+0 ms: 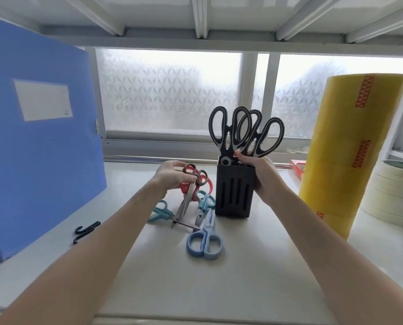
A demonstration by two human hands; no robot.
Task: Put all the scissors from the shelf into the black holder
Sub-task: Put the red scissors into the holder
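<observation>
- The left hand [172,175] pinches the grey scissors [191,186] by the loops. Their blades hang down and slightly toward the person, tips just above the pile.
- The holder [233,191] stands just right of that hand, its open top about level with the grey loops. The left hand is the nearer one for the drop.
- My judgement: the coming move turns on swinging the long axis upright, points down, and clearing the rim.
- The right hand [260,174] is wrapped around the holder's right side, thumb at the rim, steadying it.
- Two black-handled scissors [245,132] already stand in it, handles up.
- Below the left hand lie red scissors [208,184], two teal pairs [204,201] and a blue pair [205,240], nearest the person.
- The grey pair looks slim, with bare metal blades.
</observation>
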